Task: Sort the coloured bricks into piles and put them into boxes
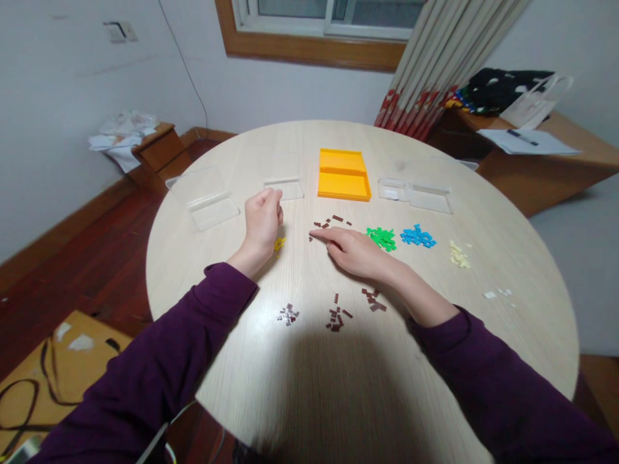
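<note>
In the head view, the left hand (264, 218) is curled into a fist over the worktop (290, 138), contents hidden, yellow pieces (279, 243) just beside its wrist. The right hand (356, 252) points its index finger at brown pieces (338, 218) around the fingertip; whether it pinches any, I cannot tell.

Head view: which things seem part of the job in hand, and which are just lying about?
Probably in the job:
brown pieces at the right hand's fingertip
yellow pieces by the left hand
green pieces
blue pieces
orange box

Probably just lying about, off the table:
paper
pen
white bag
</note>
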Motion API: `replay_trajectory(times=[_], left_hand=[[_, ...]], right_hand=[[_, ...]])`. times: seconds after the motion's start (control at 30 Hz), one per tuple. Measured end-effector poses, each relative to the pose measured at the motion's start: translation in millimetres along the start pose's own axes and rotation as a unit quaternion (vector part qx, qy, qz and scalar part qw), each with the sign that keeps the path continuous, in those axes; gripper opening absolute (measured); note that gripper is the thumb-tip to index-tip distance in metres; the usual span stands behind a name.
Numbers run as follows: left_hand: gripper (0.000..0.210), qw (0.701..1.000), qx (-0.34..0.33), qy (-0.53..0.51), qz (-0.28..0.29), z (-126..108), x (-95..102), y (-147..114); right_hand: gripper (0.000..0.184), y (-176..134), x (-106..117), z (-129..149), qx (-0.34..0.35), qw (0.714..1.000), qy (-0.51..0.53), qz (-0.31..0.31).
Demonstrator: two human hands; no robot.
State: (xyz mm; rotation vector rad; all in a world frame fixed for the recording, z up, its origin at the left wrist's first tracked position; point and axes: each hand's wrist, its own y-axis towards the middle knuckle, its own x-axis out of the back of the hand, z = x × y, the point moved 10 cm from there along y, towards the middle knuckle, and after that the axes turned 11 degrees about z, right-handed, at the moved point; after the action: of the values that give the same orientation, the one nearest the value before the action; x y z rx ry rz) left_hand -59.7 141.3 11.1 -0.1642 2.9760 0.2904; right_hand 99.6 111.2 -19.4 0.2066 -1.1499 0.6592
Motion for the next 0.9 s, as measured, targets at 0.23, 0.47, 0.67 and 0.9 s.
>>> replay_trajectory(times=[0.23,0.47,0.67,0.9], left_hand=[[0.044,1.0,0.002,-0.007,-0.003,-1,0.0,-1],[0.046,1.0,0.005,0.001,0.001,-1,-1.2,-1],[0.045,1.0,0.001,0.004,0.0,-1,-0.4,0],[0.043,1.0,-0.015,0.022,-0.005,-3,0.7,0]], right_hand=[[0.05,-6,-2,5,0.051,0.996,0.059,0.047],[0.055,-11,-6,17,0.065,0.993,0.027,0.095],[0.053,-12,-8,21,0.076,0.993,0.055,0.076],[0.055,-12,-9,25,0.067,0.994,0.008,0.086]])
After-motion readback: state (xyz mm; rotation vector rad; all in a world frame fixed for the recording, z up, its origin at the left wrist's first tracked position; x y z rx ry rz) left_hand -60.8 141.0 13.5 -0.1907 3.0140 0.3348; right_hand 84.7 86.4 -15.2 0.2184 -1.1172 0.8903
